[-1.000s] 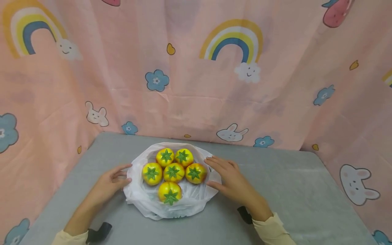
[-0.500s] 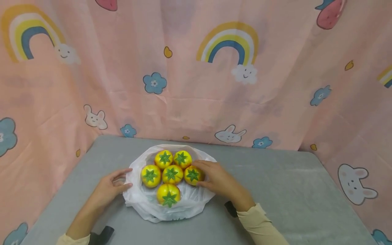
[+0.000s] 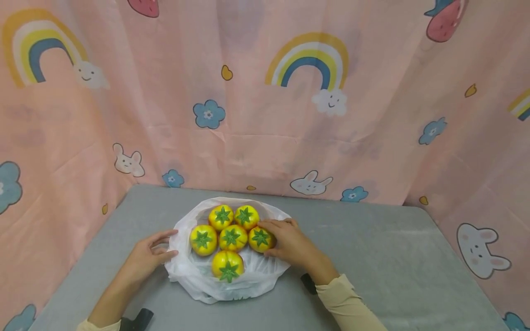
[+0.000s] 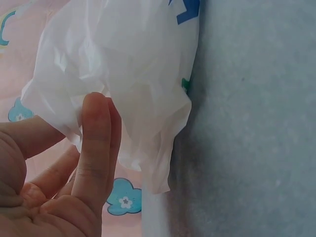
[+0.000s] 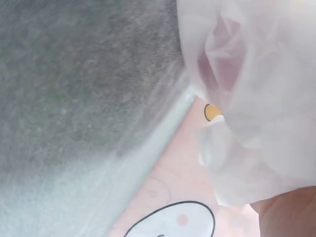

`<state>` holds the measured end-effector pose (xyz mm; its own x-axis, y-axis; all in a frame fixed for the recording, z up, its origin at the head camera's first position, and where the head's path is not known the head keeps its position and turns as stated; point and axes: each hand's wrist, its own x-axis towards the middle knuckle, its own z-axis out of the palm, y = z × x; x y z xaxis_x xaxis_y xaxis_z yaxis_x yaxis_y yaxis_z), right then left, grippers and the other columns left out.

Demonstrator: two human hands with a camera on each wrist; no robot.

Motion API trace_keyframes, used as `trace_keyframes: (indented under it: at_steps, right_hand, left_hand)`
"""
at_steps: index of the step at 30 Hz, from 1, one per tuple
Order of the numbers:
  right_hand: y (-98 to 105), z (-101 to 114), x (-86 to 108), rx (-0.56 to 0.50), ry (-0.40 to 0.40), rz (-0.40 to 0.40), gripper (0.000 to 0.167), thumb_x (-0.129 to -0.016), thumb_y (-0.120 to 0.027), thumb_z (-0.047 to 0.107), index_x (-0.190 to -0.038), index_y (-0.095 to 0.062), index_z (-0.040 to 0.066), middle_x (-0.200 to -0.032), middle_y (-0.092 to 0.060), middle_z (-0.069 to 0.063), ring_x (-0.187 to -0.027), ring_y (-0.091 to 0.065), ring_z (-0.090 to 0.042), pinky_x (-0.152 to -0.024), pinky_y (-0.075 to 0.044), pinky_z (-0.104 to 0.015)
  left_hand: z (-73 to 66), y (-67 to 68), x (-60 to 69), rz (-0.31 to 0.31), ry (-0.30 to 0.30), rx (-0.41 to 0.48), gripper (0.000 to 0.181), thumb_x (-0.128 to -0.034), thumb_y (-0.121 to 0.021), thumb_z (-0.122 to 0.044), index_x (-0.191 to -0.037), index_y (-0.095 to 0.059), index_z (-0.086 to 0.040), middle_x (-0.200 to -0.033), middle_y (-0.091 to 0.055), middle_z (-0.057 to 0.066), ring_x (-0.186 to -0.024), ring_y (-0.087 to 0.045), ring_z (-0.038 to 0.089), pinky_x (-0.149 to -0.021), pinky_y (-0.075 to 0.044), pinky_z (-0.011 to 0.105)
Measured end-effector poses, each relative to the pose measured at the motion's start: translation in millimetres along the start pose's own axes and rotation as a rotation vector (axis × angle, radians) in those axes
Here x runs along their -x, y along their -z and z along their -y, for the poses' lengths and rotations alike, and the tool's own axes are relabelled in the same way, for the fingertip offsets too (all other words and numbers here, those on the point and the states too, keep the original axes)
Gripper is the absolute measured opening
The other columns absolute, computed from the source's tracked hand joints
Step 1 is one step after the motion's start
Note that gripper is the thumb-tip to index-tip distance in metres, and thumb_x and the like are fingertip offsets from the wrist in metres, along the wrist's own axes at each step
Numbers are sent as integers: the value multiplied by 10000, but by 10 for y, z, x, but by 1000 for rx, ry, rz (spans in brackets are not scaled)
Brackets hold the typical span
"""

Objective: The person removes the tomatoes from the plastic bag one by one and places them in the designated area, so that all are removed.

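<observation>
A white plastic bag lies spread with its mouth up, holding several yellow persimmon-like fruits with green star-shaped leaf caps. At the bag's left edge, the fingers of my left hand touch the plastic; the left wrist view shows the hand against the bag. My right hand reaches over the right rim, its fingers and thumb around the rightmost fruit. In the right wrist view the bag hides most of that hand.
A grey table extends on both sides of the bag. Behind it hangs a pink curtain printed with rainbows, rabbits and flowers. A black strap end shows by my left wrist.
My right hand has moved left from the bag's right rim onto the rightmost fruit. My left hand has stayed at the left edge. The view has shifted slightly.
</observation>
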<state>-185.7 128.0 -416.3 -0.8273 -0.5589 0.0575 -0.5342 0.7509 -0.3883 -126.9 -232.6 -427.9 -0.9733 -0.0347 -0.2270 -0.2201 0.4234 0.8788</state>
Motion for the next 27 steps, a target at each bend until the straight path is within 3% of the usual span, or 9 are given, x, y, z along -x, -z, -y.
trace_keyframes:
  at_steps: [9, 13, 17, 27]
  right_hand:
    - [107, 62, 36, 35, -23, -32, 710, -759, -866, 337, -1387, -569, 189, -1386, -616, -43, -1277, -564, -247, -1119, -288, -553]
    - [197, 93, 63, -15, -26, -49, 692, -776, -855, 330, -1388, -566, 185, -1396, -605, -50, -1272, -570, -258, -1125, -382, -511]
    - [262, 105, 98, -66, -25, -70, 700, -779, -854, 310, -1400, -554, 193, -1411, -589, -48, -1265, -581, -252, -1047, -491, -445]
    - [359, 70, 156, -149, -58, -117, 727, -768, -865, 266, -1415, -545, 174, -1423, -582, -45, -1214, -600, -235, -998, -527, -422]
  left_hand:
    - [10, 4, -13, 0, 5, -7, 670, -886, -744, -153, -1480, -448, -67, -1392, -496, 253, -815, -624, 98, -681, -490, 218]
    - [12, 12, -5, 0, -3, -3, 668, -884, -743, -141, -1477, -448, -53, -1384, -499, 260, -825, -629, 83, -680, -495, 217]
    - [4, 7, 10, -2, 17, -2, 665, -880, -744, -144, -1474, -455, -63, -1389, -503, 252, -848, -642, 96, -701, -507, 216]
    - [4, 13, 1, -5, 38, -32, 684, -869, -763, -192, -1473, -461, -84, -1398, -503, 252, -856, -635, 127, -711, -490, 224]
